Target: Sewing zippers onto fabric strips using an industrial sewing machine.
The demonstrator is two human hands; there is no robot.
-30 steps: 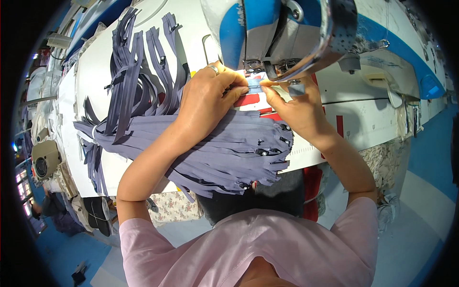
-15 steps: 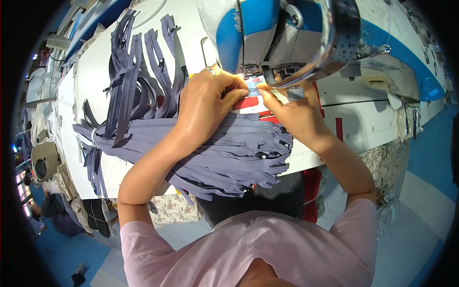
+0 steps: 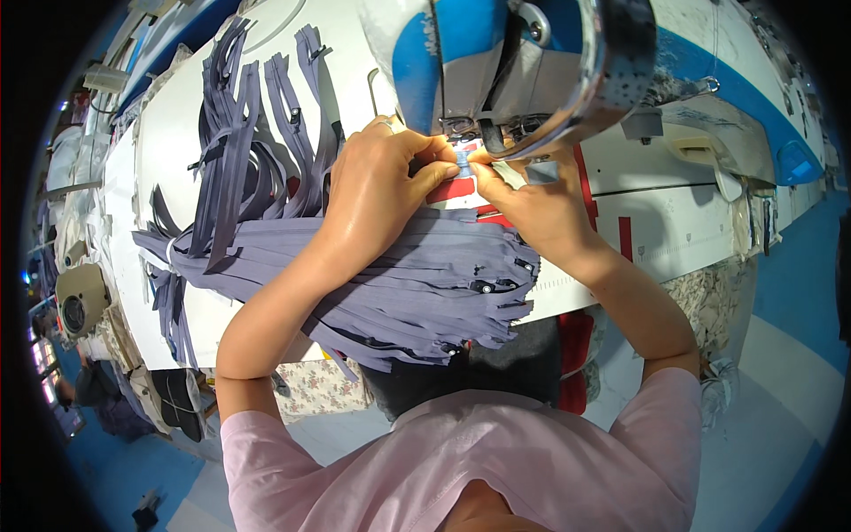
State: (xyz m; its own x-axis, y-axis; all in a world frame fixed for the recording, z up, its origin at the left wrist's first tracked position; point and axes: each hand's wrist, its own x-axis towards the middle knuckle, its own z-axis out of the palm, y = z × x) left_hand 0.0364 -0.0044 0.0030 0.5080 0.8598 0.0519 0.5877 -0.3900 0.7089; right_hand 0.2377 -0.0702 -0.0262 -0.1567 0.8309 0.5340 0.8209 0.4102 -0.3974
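Note:
Under the head of a blue and white sewing machine [image 3: 415, 71], a small bluish strip [image 3: 462, 163] lies between my two hands, brightly lit. My left hand [image 3: 381, 173] pinches its left side, thumb against forefinger. On the strip's right side, my right hand [image 3: 536, 199] closes thumb and finger, partly behind the machine's shiny metal part. What kind of piece the strip is cannot be made out. Just below my wrists spreads a thick bundle of grey-purple zippers [image 3: 417, 270], tied at its left end; my left forearm crosses over it.
More grey-purple zippers [image 3: 226, 142] lie in a heap at the far left of the white table [image 3: 355, 44]. Red tape marks [image 3: 626, 238] and a printed ruler edge are on the right side. A blue and white floor [image 3: 789, 381] shows beyond the table.
Both hands stay pinched at the small strip, with only slight shifts of the fingers. The whole view has moved a little, and the zipper bundle lies as before.

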